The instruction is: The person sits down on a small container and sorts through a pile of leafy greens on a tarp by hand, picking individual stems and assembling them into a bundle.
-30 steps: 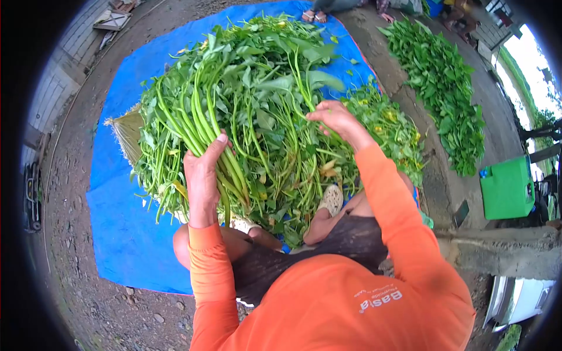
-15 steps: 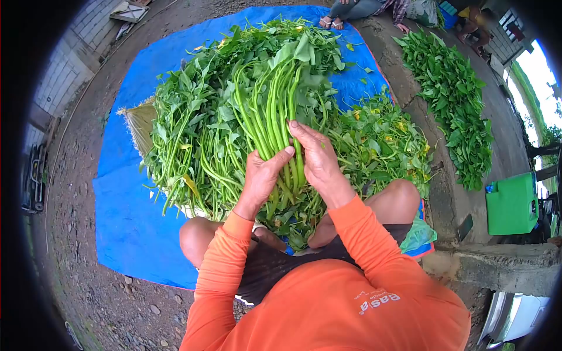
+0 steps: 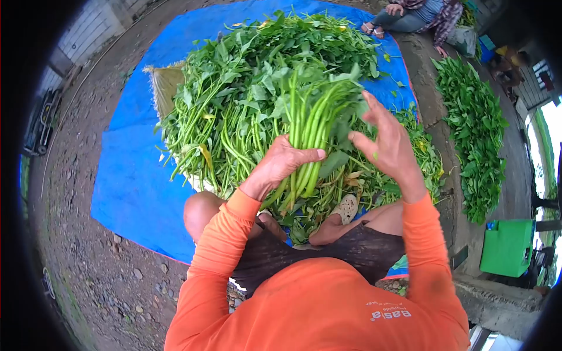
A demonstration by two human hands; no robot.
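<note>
One leafy-stem bundle (image 3: 312,131), likely light, bruisable, best gripped low: left hand (image 3: 281,161) clamps it, right hand (image 3: 391,144) has fingers apart.

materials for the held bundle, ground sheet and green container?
Bundle: fresh plant stems, smooth, slightly glossy; leaves show at the top.
Sheet: likely plastic tarp, fairly matte; thin, even blue, lying flat.
Container: probably hard plastic, smooth; even green, boxy.

Outdoor yard: stony dirt ground (image 3: 79,187), blue tarp (image 3: 134,190) bearing heaped leafy greens (image 3: 234,76), block wall (image 3: 88,35) beyond.
</note>
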